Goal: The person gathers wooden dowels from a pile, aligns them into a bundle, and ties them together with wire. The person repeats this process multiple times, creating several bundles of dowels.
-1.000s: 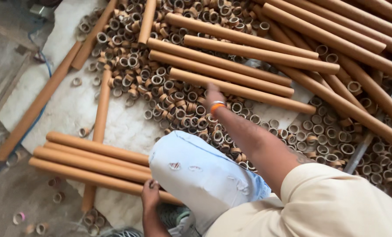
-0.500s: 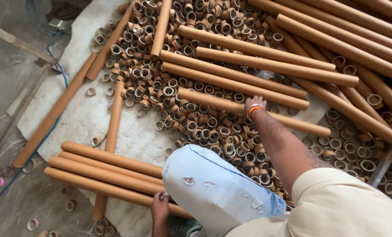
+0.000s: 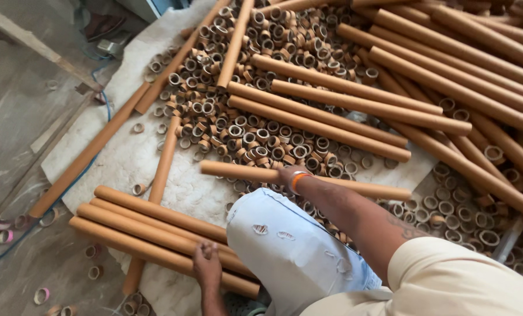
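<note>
A grey concrete floor (image 3: 21,117) carries a pale quilted mat (image 3: 127,158), and nearly everything lies on that mat. Its far half is heaped with short cut cardboard rings (image 3: 244,129), brown and open-ended, with long cardboard tubes (image 3: 331,88) lying slantwise over them towards the far right corner. A few loose rings lie off the mat's near left edge on the bare floor, some of them pink. A blue cable (image 3: 104,99) runs along the mat's left edge.

The person crouches at the near edge, a knee in light blue torn jeans (image 3: 290,251) between the two arms. The right hand (image 3: 289,174), with an orange band at the wrist, is closed over a single long cardboard tube (image 3: 244,171) that lies roughly across the middle of the mat, just at the near border of the ring heap; the grip wraps the tube part-way along its length, the left end sticking out free and the right end running on behind the forearm.

The left hand (image 3: 206,266) rests palm down, fingers lightly curled, on a stack of four tubes (image 3: 150,219) lying side by side near the mat's near left corner. It presses on the nearest tube; whether the fingers close round it cannot be told.
</note>
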